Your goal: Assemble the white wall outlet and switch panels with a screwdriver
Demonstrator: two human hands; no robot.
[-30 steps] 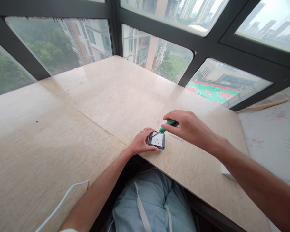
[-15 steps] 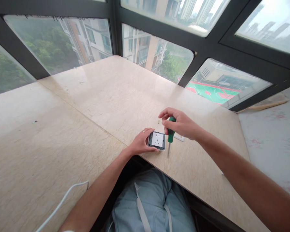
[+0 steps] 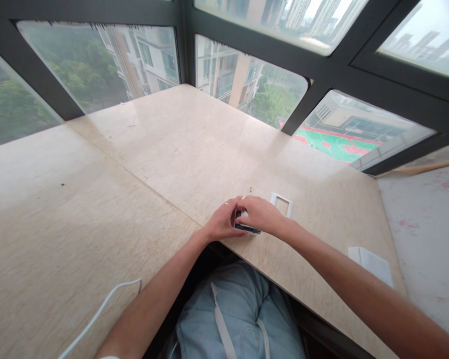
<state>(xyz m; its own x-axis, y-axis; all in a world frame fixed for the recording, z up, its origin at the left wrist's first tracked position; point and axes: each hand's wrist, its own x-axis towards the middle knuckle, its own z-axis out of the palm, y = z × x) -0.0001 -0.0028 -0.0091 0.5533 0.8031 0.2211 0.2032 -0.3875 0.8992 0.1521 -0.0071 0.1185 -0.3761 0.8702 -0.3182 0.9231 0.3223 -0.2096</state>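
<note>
A small socket unit [image 3: 249, 230] with a dark rim and a white face rests near the counter's front edge, mostly covered by both hands. My left hand [image 3: 224, 219] grips it from the left, a ring on one finger. Over its top lies my right hand [image 3: 262, 212], fingers bent down onto the face; whether they pinch anything is hidden. No screwdriver shows. Just beyond the hands a tiny brass-coloured piece [image 3: 250, 189] stands on the counter. A white square frame [image 3: 289, 208] lies to the right, partly behind my right wrist.
The pale marble-like counter [image 3: 164, 159] reaches back to dark-framed windows. A white box-like object [image 3: 372, 264] sits at the right beside my forearm. A white cable [image 3: 97, 311] runs along the lower left, and a tiny dark bit [image 3: 62, 185] lies farther left.
The green-handled screwdriver has gone from view. My right hand has moved left and down onto the socket unit, uncovering the white frame. The white box at the right now shows more.
</note>
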